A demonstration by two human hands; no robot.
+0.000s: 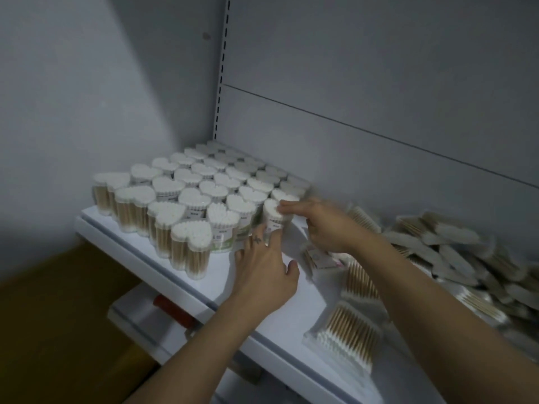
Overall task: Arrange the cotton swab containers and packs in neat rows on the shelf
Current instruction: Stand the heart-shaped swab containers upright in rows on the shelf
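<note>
Several clear heart-shaped cotton swab containers (192,196) stand upright in close rows on the left half of the white shelf (221,275). My right hand (318,225) pinches the rightmost front container (272,212) near its top. My left hand (262,272) lies below it with fingers spread, its fingertips touching the lower part of that container and its neighbour. Flat packs of cotton swabs (353,336) lie loose on the shelf to the right.
A jumbled heap of flat swab packs (455,258) covers the right of the shelf against the grey back panel. A slotted upright runs up the corner. Below the shelf edge are a lower shelf with a red-handled object (172,310) and a brown floor.
</note>
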